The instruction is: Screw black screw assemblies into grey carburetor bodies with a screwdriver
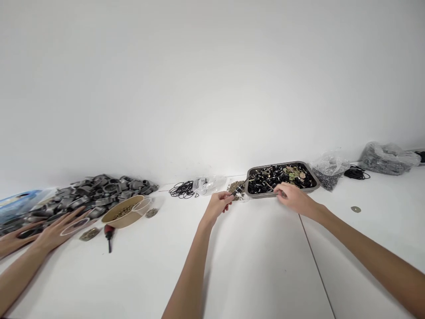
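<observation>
My left hand [219, 206] is closed in a pinch on a small black part with a shiny section [238, 190], held over a pile of small brass-coloured pieces [235, 185]. A thin dark length runs up from that part toward the tray's left rim. My right hand [292, 199] is over the front rim of the dark metal tray [282, 194], fingers pinched together; a thin brownish tip shows by them, too small to name. Many small black parts [265, 177] fill the tray, with flat greenish and tan discs [296, 174] at its right.
At left, a co-worker's hands [56, 232] touch a heap of grey plastic rings [99, 190]. Nearby are a tan bowl [124, 221] and a red-and-black screwdriver [109, 235]. Black cords [182, 189] and plastic bags [330, 166] line the wall. A disc [356, 209] lies right.
</observation>
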{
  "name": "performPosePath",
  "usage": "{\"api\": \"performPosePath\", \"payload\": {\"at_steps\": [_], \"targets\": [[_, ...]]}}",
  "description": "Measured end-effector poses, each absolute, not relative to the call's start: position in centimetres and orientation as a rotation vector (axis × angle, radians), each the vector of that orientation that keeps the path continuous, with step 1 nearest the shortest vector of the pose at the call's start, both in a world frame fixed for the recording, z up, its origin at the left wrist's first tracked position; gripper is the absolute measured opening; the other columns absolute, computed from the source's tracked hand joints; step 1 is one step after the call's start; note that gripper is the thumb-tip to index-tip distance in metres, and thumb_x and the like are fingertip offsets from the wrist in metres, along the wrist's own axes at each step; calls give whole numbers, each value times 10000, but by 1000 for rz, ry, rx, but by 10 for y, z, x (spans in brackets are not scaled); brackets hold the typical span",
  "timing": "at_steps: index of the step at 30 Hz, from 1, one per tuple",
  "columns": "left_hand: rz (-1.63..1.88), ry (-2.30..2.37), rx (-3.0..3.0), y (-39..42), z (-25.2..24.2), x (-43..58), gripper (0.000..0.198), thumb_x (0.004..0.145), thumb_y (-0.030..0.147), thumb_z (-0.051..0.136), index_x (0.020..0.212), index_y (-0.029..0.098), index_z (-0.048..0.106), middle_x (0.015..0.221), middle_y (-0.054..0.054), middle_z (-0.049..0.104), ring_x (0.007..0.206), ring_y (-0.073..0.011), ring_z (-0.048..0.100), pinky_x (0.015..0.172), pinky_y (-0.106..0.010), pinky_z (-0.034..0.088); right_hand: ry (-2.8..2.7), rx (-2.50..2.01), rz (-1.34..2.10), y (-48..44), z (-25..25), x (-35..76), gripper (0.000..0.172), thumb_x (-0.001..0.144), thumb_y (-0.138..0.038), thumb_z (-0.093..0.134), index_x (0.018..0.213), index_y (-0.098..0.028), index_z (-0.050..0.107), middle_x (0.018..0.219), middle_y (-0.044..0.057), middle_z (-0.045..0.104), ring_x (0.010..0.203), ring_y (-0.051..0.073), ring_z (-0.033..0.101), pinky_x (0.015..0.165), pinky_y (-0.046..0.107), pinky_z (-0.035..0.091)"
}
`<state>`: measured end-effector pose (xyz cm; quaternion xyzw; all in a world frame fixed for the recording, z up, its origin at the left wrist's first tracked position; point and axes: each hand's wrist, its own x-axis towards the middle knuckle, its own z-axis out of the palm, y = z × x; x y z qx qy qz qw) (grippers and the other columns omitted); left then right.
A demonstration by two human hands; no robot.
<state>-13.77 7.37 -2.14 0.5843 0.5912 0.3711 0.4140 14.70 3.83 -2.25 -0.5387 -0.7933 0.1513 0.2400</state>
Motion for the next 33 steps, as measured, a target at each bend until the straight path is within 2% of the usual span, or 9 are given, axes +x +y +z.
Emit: {"api": "performPosePath", "payload": {"at_steps": [4,8,12,17,22,27,33], "targets": [[960,1422,1382,72,-20,-134,299,607,384,686,716,141,548,557,22,533,428,-77,431,429,-223,299,-2149,-1356,302,85,-31,106,243,868,-109,469,1058,-157,614,1107,110,598,1075,235,527,946,376,412],[983,1391,1350,72,-23,-133,291,615,377,678,718,148,531,552,29,524,409,-71,417,418,-223,288,-2214,-1235,329,106,-44,79,253,843,-58,508,1018,-162,658,1133,111,627,1127,251,518,1015,403,386],[982,1386,1348,73,-26,-131,270,629,358,683,722,143,548,569,18,539,414,-71,425,415,-226,298,-2178,-1182,394,113,-53,83,278,837,-19,470,962,-156,677,1093,111,653,1103,235,550,1002,389,412],[965,1383,1342,73,-30,-126,256,656,334,701,756,134,576,576,8,556,412,-70,428,415,-225,311,-1981,-1220,471,124,-55,95,188,812,-74,535,887,-156,687,992,101,688,962,223,623,909,396,478],[951,1372,1360,73,-33,-124,248,668,321,702,775,126,594,581,6,562,416,-69,429,414,-219,308,-1814,-1246,572,126,-43,103,184,767,-113,612,924,-162,692,932,75,715,845,181,666,816,328,536],[922,1428,1453,77,-38,-126,183,670,263,663,774,115,637,544,17,536,416,-78,421,421,-228,297,-1863,-1201,694,120,-21,121,153,712,-106,671,848,-162,714,882,50,733,837,173,673,805,295,534],[868,1450,1552,76,-39,-126,198,656,268,660,783,121,697,553,18,536,455,-86,430,469,-246,330,-1838,-1119,927,117,-2,140,226,711,-69,657,912,-159,707,917,58,731,866,168,673,826,304,546]]}}
